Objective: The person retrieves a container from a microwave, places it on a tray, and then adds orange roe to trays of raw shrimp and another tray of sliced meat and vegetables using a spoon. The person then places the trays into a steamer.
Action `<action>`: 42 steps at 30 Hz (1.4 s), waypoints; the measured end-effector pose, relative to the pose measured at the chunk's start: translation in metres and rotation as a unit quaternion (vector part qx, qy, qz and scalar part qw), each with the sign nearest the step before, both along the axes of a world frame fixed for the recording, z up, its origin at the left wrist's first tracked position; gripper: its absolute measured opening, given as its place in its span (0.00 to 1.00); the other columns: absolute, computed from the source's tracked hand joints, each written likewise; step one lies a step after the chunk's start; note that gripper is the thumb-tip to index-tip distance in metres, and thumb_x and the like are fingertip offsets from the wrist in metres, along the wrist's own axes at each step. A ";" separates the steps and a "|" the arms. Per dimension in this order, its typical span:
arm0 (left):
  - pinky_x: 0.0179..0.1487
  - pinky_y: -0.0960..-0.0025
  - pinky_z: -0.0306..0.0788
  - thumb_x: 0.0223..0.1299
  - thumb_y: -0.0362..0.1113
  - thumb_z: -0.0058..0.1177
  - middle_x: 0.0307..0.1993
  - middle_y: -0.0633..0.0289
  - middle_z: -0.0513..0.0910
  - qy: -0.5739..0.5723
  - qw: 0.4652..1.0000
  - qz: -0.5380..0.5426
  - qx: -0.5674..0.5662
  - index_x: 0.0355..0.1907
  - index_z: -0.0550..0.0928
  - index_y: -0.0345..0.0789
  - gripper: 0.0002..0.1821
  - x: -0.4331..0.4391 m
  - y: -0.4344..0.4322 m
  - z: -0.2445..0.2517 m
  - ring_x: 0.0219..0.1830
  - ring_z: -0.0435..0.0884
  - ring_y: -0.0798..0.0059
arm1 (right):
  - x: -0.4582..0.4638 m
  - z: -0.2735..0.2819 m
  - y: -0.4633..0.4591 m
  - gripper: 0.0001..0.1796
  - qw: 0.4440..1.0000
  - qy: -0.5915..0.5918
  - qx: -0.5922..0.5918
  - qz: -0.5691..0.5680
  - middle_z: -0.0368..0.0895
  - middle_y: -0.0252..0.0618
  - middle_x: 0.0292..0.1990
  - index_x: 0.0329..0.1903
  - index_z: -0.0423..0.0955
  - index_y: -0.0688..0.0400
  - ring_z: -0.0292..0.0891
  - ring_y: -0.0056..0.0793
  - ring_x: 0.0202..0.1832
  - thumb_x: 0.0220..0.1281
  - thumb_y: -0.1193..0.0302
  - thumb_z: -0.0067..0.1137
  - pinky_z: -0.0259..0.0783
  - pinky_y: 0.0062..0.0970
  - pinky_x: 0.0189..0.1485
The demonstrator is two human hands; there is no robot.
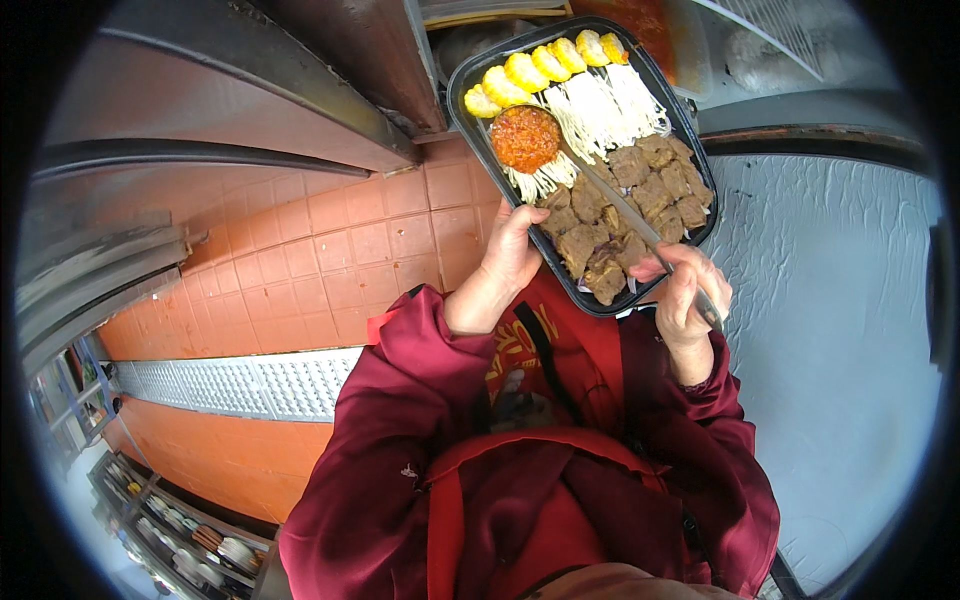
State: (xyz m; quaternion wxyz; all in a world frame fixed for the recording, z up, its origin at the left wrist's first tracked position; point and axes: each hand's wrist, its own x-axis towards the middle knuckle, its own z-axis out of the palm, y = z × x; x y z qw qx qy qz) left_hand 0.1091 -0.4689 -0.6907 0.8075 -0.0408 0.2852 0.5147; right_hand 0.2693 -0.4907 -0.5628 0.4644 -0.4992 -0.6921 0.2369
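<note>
My left hand (511, 259) grips the near left rim of a black rectangular tray (461, 94). Corn pieces (527, 73) line its far edge, enoki mushrooms (600, 105) lie across the middle, and chunks of brown meat (600, 251) fill the near part, with bits of purple onion under them. My right hand (691, 289) is closed round the handle of a metal ladle (626, 210) at the tray's near right corner. The ladle's bowl, full of chunky red sauce (525, 139), is over the mushrooms beside the corn; whether it touches them I cannot tell.
Beyond the tray stands a container of red sauce (671, 37), with a white wire rack (772, 34) to its right. A pale-blue panel (832, 300) is at my right. Metal equipment (247, 82) stands at the left above a tiled floor (337, 255) with a metal drain grate (240, 384). Shelving (180, 525) is at lower left.
</note>
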 end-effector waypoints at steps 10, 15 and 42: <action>0.58 0.62 0.63 0.43 0.23 0.45 0.50 0.61 0.71 -0.003 1.000 0.004 0.000 0.55 0.64 0.37 0.30 0.001 0.002 0.001 0.53 0.69 0.67 | 0.019 0.004 0.003 0.07 0.976 -0.194 0.102 0.014 0.78 0.40 0.24 0.35 0.75 0.65 0.75 0.30 0.21 0.56 0.75 0.54 0.69 0.22 0.23; 0.56 0.64 0.64 0.43 0.23 0.45 0.47 0.64 0.72 -0.006 1.000 0.007 -0.010 0.53 0.66 0.40 0.28 -0.001 0.001 -0.003 0.51 0.70 0.69 | 0.028 0.000 0.004 0.11 0.953 -0.266 0.139 0.033 0.77 0.41 0.27 0.37 0.76 0.62 0.73 0.31 0.22 0.49 0.73 0.61 0.69 0.24 0.23; 0.57 0.61 0.66 0.44 0.26 0.44 0.48 0.61 0.72 -0.004 0.997 -0.037 -0.067 0.55 0.64 0.36 0.29 0.012 0.014 -0.015 0.52 0.70 0.67 | 0.114 -0.019 0.059 0.17 0.853 0.381 -0.072 -0.349 0.75 0.44 0.23 0.38 0.69 0.67 0.73 0.28 0.20 0.66 0.63 0.43 0.69 0.20 0.23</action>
